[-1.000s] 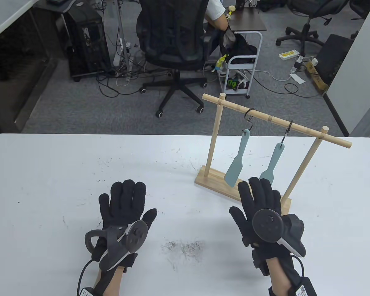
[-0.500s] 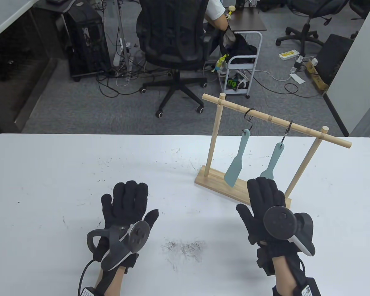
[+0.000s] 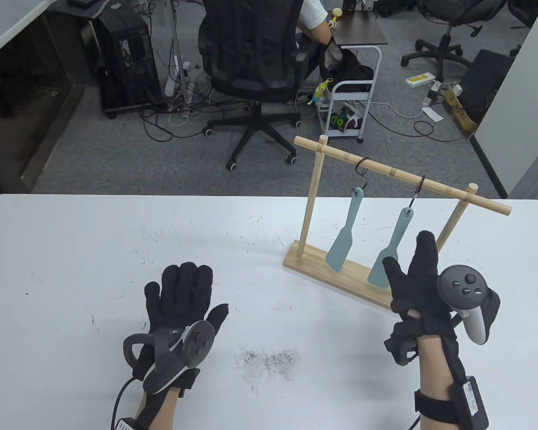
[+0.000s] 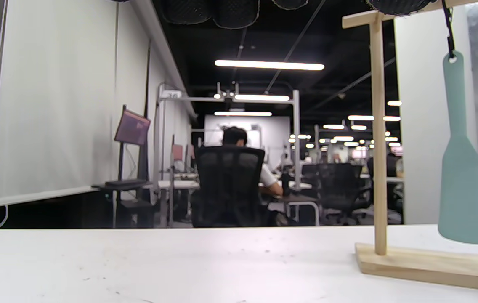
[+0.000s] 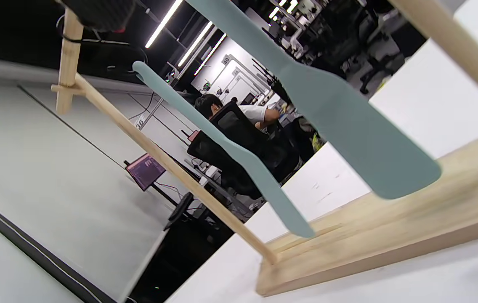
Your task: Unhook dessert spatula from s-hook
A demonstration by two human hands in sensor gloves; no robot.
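Note:
A wooden rack (image 3: pixel 354 273) stands on the white table, right of centre. Two teal spatulas hang from black S-hooks on its bar: the left spatula (image 3: pixel 344 233) on the left hook (image 3: pixel 363 172), the right spatula (image 3: pixel 392 251) on the right hook (image 3: pixel 419 190). My right hand (image 3: pixel 407 256) is raised and open, thumb in front of the right spatula's blade and fingers to its right; I cannot tell if it touches. In the right wrist view the right spatula's blade (image 5: pixel 348 126) is close. My left hand (image 3: pixel 186 295) lies flat and open on the table, holding nothing.
The left wrist view shows the rack's left post (image 4: pixel 377 139) and the left spatula (image 4: pixel 462 168). Dark scuff marks (image 3: pixel 269 360) lie between my hands. Beyond the table's far edge are an office chair (image 3: pixel 251 58) and a small white cart (image 3: pixel 352 98).
My right hand has lifted off the table, turned onto its side and moved right and forward to the right spatula's blade. The left hand has barely moved. Both spatulas still hang.

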